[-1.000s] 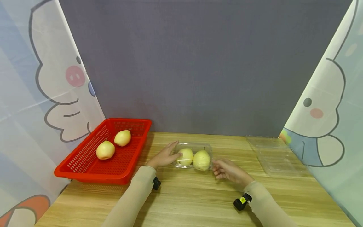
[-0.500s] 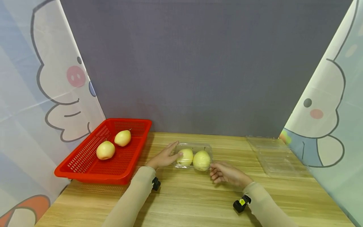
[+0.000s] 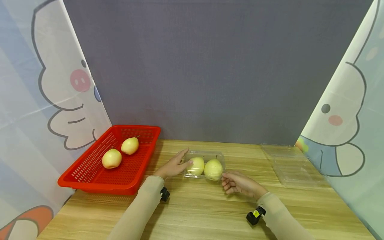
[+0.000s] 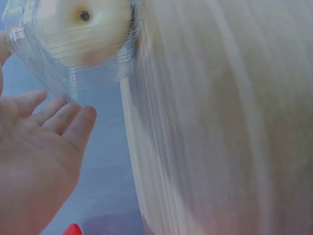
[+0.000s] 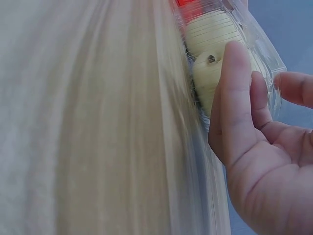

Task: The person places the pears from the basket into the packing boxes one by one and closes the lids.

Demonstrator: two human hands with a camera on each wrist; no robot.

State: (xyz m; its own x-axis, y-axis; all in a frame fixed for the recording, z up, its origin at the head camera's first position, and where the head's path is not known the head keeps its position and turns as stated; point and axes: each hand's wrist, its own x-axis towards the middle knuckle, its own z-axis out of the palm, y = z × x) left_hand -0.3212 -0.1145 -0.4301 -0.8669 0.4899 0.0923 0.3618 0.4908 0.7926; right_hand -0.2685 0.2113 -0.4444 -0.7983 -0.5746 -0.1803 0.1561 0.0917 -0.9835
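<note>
A clear plastic clamshell box (image 3: 220,155) stands on the wooden table (image 3: 207,213) with two yellow pears (image 3: 196,165) (image 3: 213,169) inside it. My left hand (image 3: 174,165) lies flat against the box's left end, fingers straight. In the left wrist view its fingers (image 4: 78,127) meet the clear wall (image 4: 63,85) below one pear (image 4: 83,29). My right hand (image 3: 237,183) is at the box's right front corner, fingers relaxed. In the right wrist view its thumb (image 5: 234,98) lies against the box (image 5: 266,56) beside a pear (image 5: 208,78).
A red mesh basket (image 3: 96,185) at the left holds two more pears (image 3: 111,158) (image 3: 129,145). An empty clear plastic box (image 3: 289,163) lies at the back right. Curtains close in both sides and a grey wall stands behind.
My right hand has shifted a little left, up to the box's right corner. The left hand and the box have stayed put.
</note>
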